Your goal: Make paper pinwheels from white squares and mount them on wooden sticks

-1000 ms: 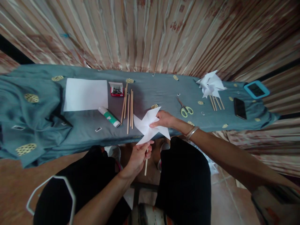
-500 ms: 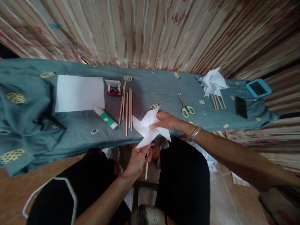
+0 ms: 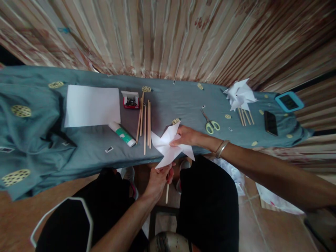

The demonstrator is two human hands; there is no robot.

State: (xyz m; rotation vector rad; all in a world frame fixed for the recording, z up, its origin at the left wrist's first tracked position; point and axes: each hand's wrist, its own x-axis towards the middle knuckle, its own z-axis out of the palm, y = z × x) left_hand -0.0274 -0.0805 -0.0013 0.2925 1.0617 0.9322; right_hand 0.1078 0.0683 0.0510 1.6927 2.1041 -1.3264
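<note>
A white paper pinwheel (image 3: 168, 144) is held over the front edge of the cloth-covered table. My right hand (image 3: 185, 136) is closed on the pinwheel's right side, the thumb pressing near its centre. Below the paper, my left hand (image 3: 159, 178) wraps round a thin wooden stick (image 3: 167, 194), whose lower end pokes out beneath the fingers. The upper end of that stick is hidden behind the paper and fingers. Several loose wooden sticks (image 3: 145, 129) lie just left of the pinwheel.
White paper (image 3: 91, 105), a glue stick (image 3: 123, 134) and a red box of metal pins (image 3: 131, 101) lie on the left. Scissors (image 3: 211, 125) are right of centre. Farther right are finished pinwheels (image 3: 240, 94), a phone (image 3: 270, 123) and a blue-framed device (image 3: 289, 102).
The whole view has shifted slightly, so things appear a little further right and lower. Both hands keep their hold on the pinwheel and stick.
</note>
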